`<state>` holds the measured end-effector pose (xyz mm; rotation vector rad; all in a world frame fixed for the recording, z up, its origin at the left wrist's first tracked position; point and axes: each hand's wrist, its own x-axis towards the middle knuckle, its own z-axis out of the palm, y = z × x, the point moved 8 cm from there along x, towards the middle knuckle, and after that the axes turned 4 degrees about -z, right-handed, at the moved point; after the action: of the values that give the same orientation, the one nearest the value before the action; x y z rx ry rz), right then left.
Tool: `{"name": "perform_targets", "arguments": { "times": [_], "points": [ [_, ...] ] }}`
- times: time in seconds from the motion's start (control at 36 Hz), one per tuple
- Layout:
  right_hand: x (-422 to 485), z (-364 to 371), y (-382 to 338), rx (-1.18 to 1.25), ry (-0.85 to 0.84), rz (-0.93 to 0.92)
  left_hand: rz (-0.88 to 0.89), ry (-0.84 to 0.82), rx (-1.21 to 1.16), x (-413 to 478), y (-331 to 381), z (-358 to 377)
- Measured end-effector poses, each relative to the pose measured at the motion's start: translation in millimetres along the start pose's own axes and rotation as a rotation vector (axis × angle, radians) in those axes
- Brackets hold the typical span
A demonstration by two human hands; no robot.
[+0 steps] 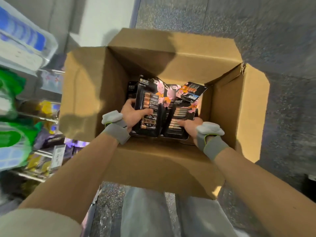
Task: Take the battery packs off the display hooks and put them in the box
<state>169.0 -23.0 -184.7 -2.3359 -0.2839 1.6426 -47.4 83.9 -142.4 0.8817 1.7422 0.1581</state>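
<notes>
Inside the open brown corrugated cardboard box (82, 93), its flat flaps splayed outward, the left grip (131, 113) curls thumb and fingers round a stack of glossy black flat battery packs (150, 100). The right grip (189, 126) pinches a second glossy black stack (181, 115) just beside the first, also inside the box.

I read "DURACELL" in white on the black header of the left battery pack (148, 100), w/ a "5" just above it at the top corner. Same brand showed again low on that pack, under a gold label w/ Chinese chars I couldn't make out. Right battery pack (177, 112), small pack (193, 91) and white carton (57, 157) on the shelf: print too blurred to read.
</notes>
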Motion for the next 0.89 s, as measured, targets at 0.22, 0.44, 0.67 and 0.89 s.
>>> {"name": "perform_targets", "arguments": {
  "times": [0.22, 0.44, 0.67, 0.89],
  "points": [
    [-50.3, 15.0, -26.1, 0.108, -0.093, -0.074, -0.025, -0.032, -0.190, -49.5, -5.8, -26.1],
    [-107.2, 32.5, -72.7, -0.105, -0.153, -0.411, 0.006, 0.028, -0.340, -93.3, -23.3, -65.8],
    [-193.7, 37.2, -72.6, -0.144, -0.234, -0.545, 0.108, 0.169, -0.608, -173.3, -61.6, -109.0],
    [-306.5, 70.5, -15.3, -0.174, -0.516, -0.633, 0.145, 0.347, -0.858, -312.2, -136.3, -134.2]
  ]
}}
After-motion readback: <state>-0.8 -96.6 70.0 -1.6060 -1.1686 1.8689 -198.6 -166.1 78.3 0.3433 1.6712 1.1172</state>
